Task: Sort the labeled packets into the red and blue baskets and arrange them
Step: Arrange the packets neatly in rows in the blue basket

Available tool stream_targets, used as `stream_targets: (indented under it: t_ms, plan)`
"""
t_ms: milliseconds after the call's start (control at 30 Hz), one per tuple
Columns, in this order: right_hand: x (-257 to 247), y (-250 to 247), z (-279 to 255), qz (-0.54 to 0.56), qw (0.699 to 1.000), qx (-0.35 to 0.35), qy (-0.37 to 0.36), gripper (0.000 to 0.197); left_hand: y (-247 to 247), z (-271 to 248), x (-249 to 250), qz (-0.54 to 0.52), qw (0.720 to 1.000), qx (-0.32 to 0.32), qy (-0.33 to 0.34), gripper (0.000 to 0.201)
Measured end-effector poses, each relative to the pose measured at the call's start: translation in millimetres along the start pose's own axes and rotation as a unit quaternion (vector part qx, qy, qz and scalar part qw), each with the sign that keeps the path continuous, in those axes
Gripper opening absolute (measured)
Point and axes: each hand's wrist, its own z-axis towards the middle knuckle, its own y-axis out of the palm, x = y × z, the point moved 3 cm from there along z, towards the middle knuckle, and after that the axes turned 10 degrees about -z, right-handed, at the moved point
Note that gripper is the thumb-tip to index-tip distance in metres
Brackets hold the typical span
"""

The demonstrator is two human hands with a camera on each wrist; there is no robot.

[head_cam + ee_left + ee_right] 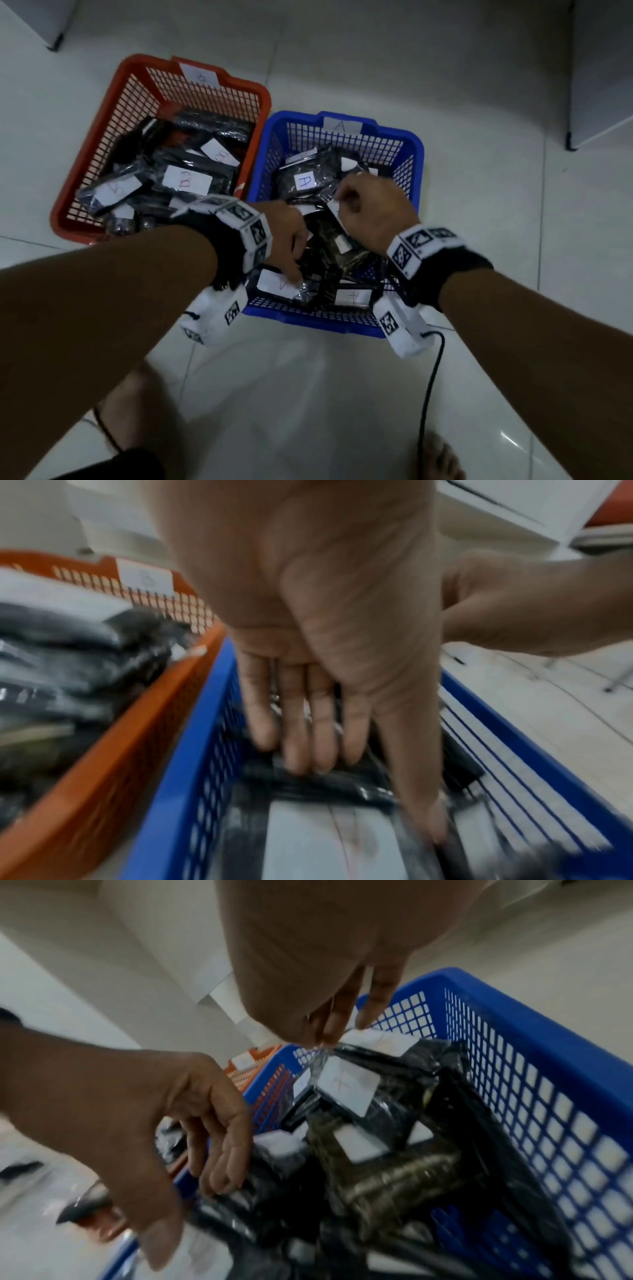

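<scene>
A blue basket (416, 144) marked A holds several dark packets with white A labels. Left of it, touching, stands a red basket (113, 89) full of dark packets labeled B (186, 180). Both hands are inside the blue basket. My right hand (370, 209) pinches the top edge of a dark packet (346, 1088) with thumb and fingers (329, 1031), tilting it up. My left hand (291, 246) lies on packets at the basket's near left, with straight fingers (301, 723) pressing a dark packet (325, 783) and the thumb spread beside it.
The baskets stand on a pale tiled floor. White furniture feet stand at the far left (51, 44) and far right (570, 145). A black cable (430, 394) hangs from the right wrist down to the floor near my bare foot (442, 459).
</scene>
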Motion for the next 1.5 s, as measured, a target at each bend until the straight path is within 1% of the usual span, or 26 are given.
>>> stream_targets:
  t_ms: [67, 100, 133, 200, 300, 400, 433, 500, 567, 667, 733, 800, 833, 900, 1000, 1033, 1100, 1133, 1167, 1200, 1233, 1267, 1333, 1367, 1433, 1500]
  plan:
    - [-1, 20, -13, -0.007, 0.991, -0.131, -0.015, 0.015, 17, 1, 0, 0.044, 0.997, -0.060, -0.027, 0.055]
    - [-1, 29, -20, -0.016, 0.981, -0.195, -0.020, 0.014, 22, 3, -2, 0.062, 0.995, -0.068, -0.034, 0.058]
    - [-1, 35, -28, -0.025, 0.968, -0.250, -0.023, 0.011, 24, 3, -3, 0.075, 0.994, -0.065, -0.040, 0.061]
    - [2, 42, -44, -0.032, 0.946, -0.322, -0.016, 0.011, 24, 2, -4, 0.074, 0.995, -0.039, -0.045, 0.062]
    - [5, 43, -57, -0.035, 0.930, -0.366, -0.014, 0.030, 24, -1, -3, 0.041, 0.998, -0.018, -0.051, 0.057]
    - [7, 40, -57, -0.028, 0.922, -0.387, -0.016, 0.037, 23, -2, 1, -0.023, 0.998, 0.004, -0.052, 0.035]
    - [8, 41, -55, -0.021, 0.921, -0.390, -0.011, 0.039, 18, -2, 1, -0.056, 0.997, 0.031, -0.048, 0.028]
    - [9, 44, -55, -0.010, 0.920, -0.391, -0.005, 0.038, 6, -2, 1, -0.125, 0.986, 0.104, -0.035, 0.023]
    - [10, 47, -57, -0.025, 0.923, -0.383, -0.023, 0.033, -5, -2, 0, -0.163, 0.972, 0.169, -0.025, 0.023]
    - [11, 50, -58, -0.031, 0.936, -0.344, -0.064, 0.017, -10, -3, -3, -0.202, 0.951, 0.233, -0.024, 0.022]
    - [11, 43, -53, -0.001, 0.953, -0.294, -0.071, 0.014, -15, -7, -6, -0.263, 0.921, 0.285, -0.026, 0.022]
    - [14, 30, -42, 0.033, 0.972, -0.227, -0.056, 0.017, -22, -9, -11, -0.325, 0.885, 0.331, -0.035, 0.023]
    - [15, 23, -36, 0.048, 0.980, -0.188, -0.043, 0.017, -26, -8, -15, -0.333, 0.875, 0.349, -0.043, 0.025]
    - [18, 9, -23, 0.070, 0.992, -0.099, -0.017, 0.016, -33, -4, -22, -0.302, 0.875, 0.374, -0.052, 0.030]
    - [20, -5, -1, 0.070, 0.997, 0.011, 0.002, 0.021, -35, 1, -22, -0.195, 0.894, 0.401, -0.039, 0.046]
    - [20, -8, 4, 0.060, 0.997, 0.040, 0.004, 0.022, -34, 0, -19, -0.145, 0.894, 0.423, -0.033, 0.047]
    - [16, -12, 7, 0.022, 0.995, 0.098, -0.009, 0.022, -30, -7, -9, -0.076, 0.883, 0.463, -0.014, 0.033]
    - [13, -14, 5, 0.004, 0.992, 0.123, -0.026, 0.019, -27, -9, -5, -0.059, 0.891, 0.450, -0.004, 0.025]
    - [10, -13, 1, -0.010, 0.991, 0.129, -0.044, 0.016, -22, -9, -2, -0.046, 0.911, 0.410, -0.007, 0.023]
    - [6, -10, -3, -0.014, 0.993, 0.103, -0.062, 0.014, -15, -9, -1, -0.027, 0.934, 0.355, -0.022, 0.027]
    - [4, -3, -8, -0.017, 0.996, 0.039, -0.073, 0.013, -8, -9, -2, -0.004, 0.951, 0.306, -0.036, 0.032]
    - [3, 6, -13, -0.025, 0.995, -0.051, -0.077, 0.013, -1, -9, -4, 0.015, 0.962, 0.270, -0.047, 0.036]
    - [0, 25, -27, -0.069, 0.969, -0.222, -0.086, 0.012, 8, -9, -9, 0.043, 0.973, 0.218, -0.059, 0.042]
    - [0, 32, -33, -0.102, 0.951, -0.274, -0.096, 0.014, 13, -8, -9, 0.060, 0.977, 0.195, -0.060, 0.045]
    - [-1, 40, -42, -0.153, 0.929, -0.315, -0.115, 0.023, 21, -5, -9, 0.080, 0.982, 0.163, -0.052, 0.042]
    - [-2, 44, -44, -0.183, 0.922, -0.313, -0.133, 0.029, 26, -2, -8, 0.071, 0.984, 0.158, -0.043, 0.028]
